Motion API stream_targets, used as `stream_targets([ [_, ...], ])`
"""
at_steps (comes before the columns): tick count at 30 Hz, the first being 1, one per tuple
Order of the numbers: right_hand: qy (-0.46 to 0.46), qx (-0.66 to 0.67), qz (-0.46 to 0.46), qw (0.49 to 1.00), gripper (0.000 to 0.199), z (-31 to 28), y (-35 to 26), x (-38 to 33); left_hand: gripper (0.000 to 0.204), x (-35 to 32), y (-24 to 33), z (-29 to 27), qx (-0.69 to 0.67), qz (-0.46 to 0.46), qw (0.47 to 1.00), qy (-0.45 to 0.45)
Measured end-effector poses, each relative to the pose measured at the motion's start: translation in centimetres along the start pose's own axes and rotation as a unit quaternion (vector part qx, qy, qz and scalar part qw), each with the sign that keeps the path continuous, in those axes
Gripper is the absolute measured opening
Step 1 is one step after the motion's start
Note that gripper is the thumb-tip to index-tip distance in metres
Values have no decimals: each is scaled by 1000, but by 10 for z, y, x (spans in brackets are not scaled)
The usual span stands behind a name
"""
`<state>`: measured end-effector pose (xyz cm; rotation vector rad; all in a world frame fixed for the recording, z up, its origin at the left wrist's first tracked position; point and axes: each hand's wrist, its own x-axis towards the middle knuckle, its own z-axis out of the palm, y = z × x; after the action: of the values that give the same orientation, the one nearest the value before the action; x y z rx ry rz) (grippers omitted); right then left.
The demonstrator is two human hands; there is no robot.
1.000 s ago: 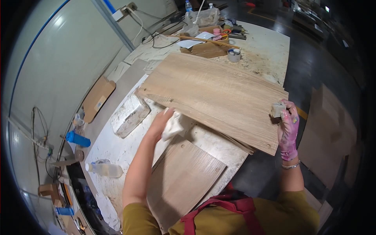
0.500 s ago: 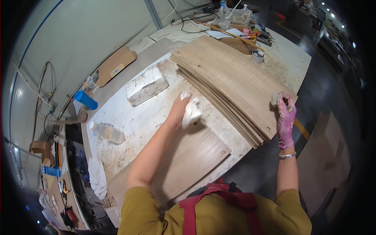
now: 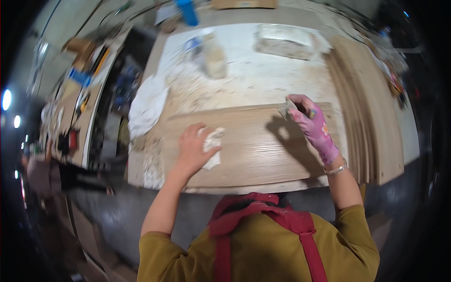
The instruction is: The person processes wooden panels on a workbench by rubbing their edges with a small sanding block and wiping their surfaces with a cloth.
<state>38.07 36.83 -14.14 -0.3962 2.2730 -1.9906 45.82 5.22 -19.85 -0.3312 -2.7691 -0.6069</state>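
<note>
A wood-grain board (image 3: 256, 136) lies flat along the near side of the white worktable. My bare left hand (image 3: 193, 148) rests on its left part, with a crumpled white cloth (image 3: 212, 149) between thumb and fingers, against the wood. Over the board's right part is my right hand (image 3: 315, 126) in a pink patterned glove. It pinches a small greyish block (image 3: 285, 109) between thumb and fingers; what the block is made of I cannot tell. The right hand's shadow falls on the board.
A stack of similar boards (image 3: 364, 103) stands at the right. Farther back are a white wrapped block (image 3: 284, 41) and a plastic bottle (image 3: 214, 56). A white rag (image 3: 148, 105) hangs at the table's left edge. Another person (image 3: 44, 176) is at the far left.
The view has swung left. My left hand, with the cloth, has come down onto the board. My right hand has moved from the stack's edge to over this board, still holding the block.
</note>
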Motion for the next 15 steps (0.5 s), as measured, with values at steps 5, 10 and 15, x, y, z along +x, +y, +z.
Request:
stream_targets([
  [5, -157, -159, -161, 961, 39, 156, 3, 91, 33, -43, -28, -6, -20, -49, 999, 11],
  [10, -227, -269, -156, 923, 39, 270, 22, 132, 25, -45, -32, -2, -48, -53, 997, 29],
  [15, -264, -290, -112, 913, 37, 313, 24, 134, 25, -45, -33, -6, -59, -55, 996, 35],
])
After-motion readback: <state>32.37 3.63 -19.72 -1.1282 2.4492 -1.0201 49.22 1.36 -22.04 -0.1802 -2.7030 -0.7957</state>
